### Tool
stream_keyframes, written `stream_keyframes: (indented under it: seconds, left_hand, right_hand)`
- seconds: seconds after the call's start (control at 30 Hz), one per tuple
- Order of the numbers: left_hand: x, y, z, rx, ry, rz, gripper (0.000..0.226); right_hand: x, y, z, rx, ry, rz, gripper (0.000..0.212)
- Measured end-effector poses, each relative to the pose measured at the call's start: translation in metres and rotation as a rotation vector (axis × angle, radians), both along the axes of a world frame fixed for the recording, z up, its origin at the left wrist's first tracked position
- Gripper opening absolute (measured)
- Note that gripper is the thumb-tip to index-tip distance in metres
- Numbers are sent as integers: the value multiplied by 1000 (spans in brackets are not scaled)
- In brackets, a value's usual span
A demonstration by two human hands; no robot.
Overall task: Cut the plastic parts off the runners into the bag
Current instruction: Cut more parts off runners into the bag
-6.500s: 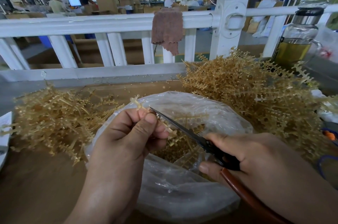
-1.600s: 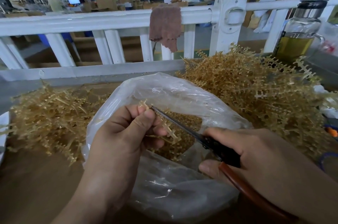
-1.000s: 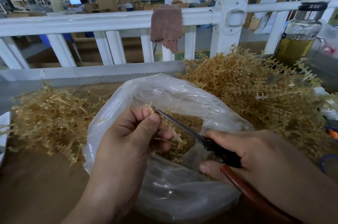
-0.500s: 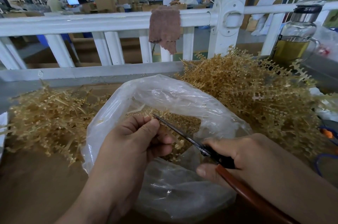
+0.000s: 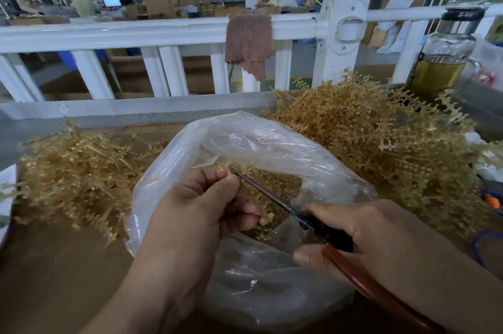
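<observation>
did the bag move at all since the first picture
Yes. The bag moved: its far rim stands higher, now reaching the fence's bottom rail; earlier a strip of table showed between them.

Both bare forearms come in from the bottom edge, the left forearm [image 5: 128,303] from the lower middle and the right forearm [image 5: 457,287] from the lower right corner. The left hand [image 5: 198,213] turns its back to the camera, its fingers curled and its thumb pressed to the forefinger, pinching a runner [image 5: 262,218]. The right hand [image 5: 375,235] sits lower and to the side, gripping the handles of the scissors [image 5: 272,196], one digit stretched along the top and another beneath. The hands are near each other but apart.
</observation>
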State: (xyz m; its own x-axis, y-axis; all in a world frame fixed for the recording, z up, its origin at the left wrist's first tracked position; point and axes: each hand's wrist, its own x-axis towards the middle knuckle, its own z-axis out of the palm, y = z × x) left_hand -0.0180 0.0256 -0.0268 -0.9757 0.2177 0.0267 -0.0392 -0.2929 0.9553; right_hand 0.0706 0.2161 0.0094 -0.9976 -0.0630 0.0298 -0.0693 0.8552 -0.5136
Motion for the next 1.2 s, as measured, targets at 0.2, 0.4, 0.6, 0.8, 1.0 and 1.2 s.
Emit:
stream_keyframes:
  seconds: [0.2, 0.4, 0.6, 0.8, 1.0, 1.2]
  left_hand:
    - [3, -1, 0, -31, 26, -25, 13]
    - [3, -1, 0, -38, 44, -44, 9]
    - [1, -4, -2, -59, 71, -85, 12]
    - [2, -2, -2, -36, 105, -62, 11]
    - [0, -3, -3, -48, 99, -36, 18]
    - [2, -3, 2, -47, 129, 31, 26]
  right_hand:
    - [-1, 3, -1, -17, 26, 11, 71]
    - [-1, 3, -2, 22, 39, 13, 66]
    - [-2, 2, -4, 15, 52, 7, 71]
    - [-2, 2, -6, 24, 65, 6, 77]
    - [-3, 2, -7, 33, 59, 15, 70]
    - [-1, 2, -6, 82, 72, 3, 74]
